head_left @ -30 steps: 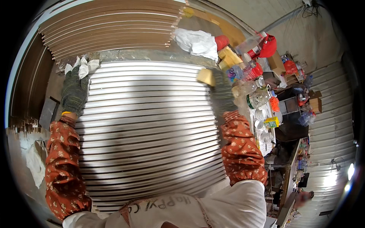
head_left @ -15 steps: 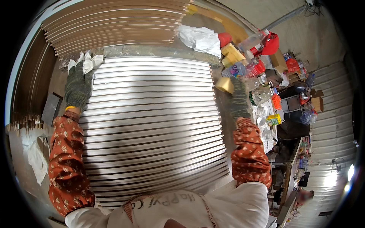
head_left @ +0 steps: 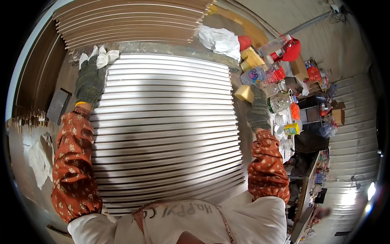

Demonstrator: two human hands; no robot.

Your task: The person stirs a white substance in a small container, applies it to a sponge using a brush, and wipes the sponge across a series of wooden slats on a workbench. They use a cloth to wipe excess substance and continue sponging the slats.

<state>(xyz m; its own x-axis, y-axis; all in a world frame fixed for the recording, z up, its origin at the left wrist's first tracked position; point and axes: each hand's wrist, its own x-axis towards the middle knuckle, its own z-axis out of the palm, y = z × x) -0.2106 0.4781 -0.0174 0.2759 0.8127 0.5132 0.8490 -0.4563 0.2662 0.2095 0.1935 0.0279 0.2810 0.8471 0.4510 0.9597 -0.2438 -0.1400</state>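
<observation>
A row of long, pale, glossy strips (head_left: 170,114) lies side by side in front of me, with dark gaps between them. My left hand (head_left: 90,83), in a dark grey-green knit glove, is at the strips' far left corner. Its fingers are closed on a crumpled white cloth (head_left: 107,57), which partly hides the fingertips. Beyond the strips' right ends is my right hand (head_left: 258,109), gloved alike. It grips a yellow sponge block (head_left: 243,93); the fingers behind the block are partly hidden.
Brown strips (head_left: 130,22) are stacked at the far side, with more brown boards (head_left: 38,73) at left. A white cloth (head_left: 219,42), plastic bottles (head_left: 252,76) and a large clear jar (head_left: 279,102) crowd the right. Another white cloth (head_left: 40,160) lies near my left sleeve.
The whole view has shifted slightly. Against the strips, both hands stay nearly where they were, the left with the white cloth and the right with the sponge block, which has turned a little.
</observation>
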